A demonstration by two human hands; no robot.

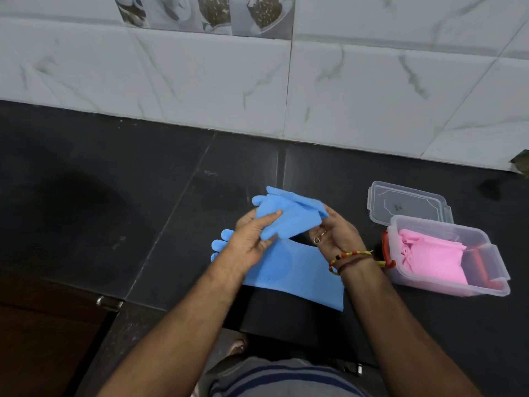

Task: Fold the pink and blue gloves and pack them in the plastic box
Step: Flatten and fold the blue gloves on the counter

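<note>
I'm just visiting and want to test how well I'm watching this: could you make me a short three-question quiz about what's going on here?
1. True or false: the pink gloves already lie inside the plastic box.
2. How many blue gloves can you see, and where is each one?
3. Where is the lid? A) snapped on the box B) flat on the counter behind the box C) in the right hand

Key
1. True.
2. Two: a folded blue glove held up between the left hand and right hand, and a second blue glove flat on the counter beneath them.
3. B.
</note>
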